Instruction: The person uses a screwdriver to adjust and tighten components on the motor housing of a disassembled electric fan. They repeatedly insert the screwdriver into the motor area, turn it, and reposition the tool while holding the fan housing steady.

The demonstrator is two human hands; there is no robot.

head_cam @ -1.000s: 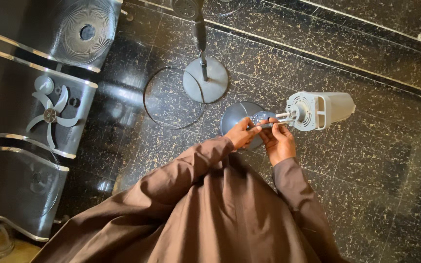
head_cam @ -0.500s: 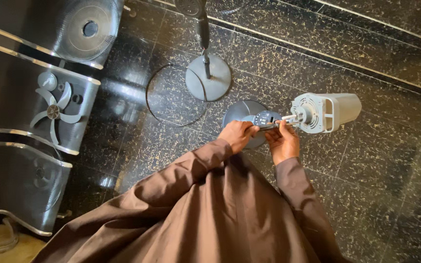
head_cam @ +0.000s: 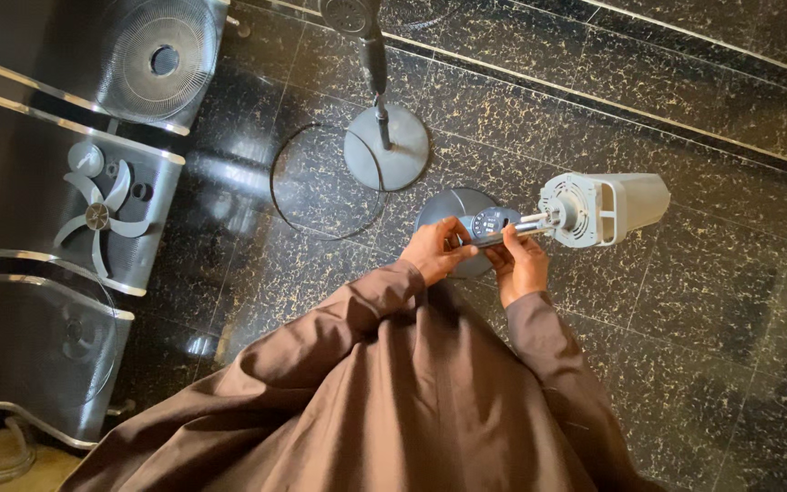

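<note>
I look straight down at a standing fan without its guards. Its white motor housing [head_cam: 605, 209] points right, with a metal shaft sticking out toward me. My left hand [head_cam: 436, 250] grips the fan's neck beside the round control panel [head_cam: 491, 220]. My right hand [head_cam: 522, 267] holds the neck from below, just under the shaft. The fan's round grey base [head_cam: 453, 207] shows on the dark floor beneath my hands. Both brown sleeves reach up from the bottom of the view.
A second fan stand with a round base [head_cam: 387, 148] and a looped black cord [head_cam: 321, 182] stands just beyond. At the left, a glass-edged rack [head_cam: 66, 118] holds a fan guard [head_cam: 157, 56], a grey fan blade [head_cam: 97, 214] and another guard [head_cam: 47, 333]. Dark speckled floor tiles [head_cam: 712, 301] surround everything.
The view has shifted slightly, so the fan sits a little higher and further right. My hands keep the same hold on the fan's neck.
</note>
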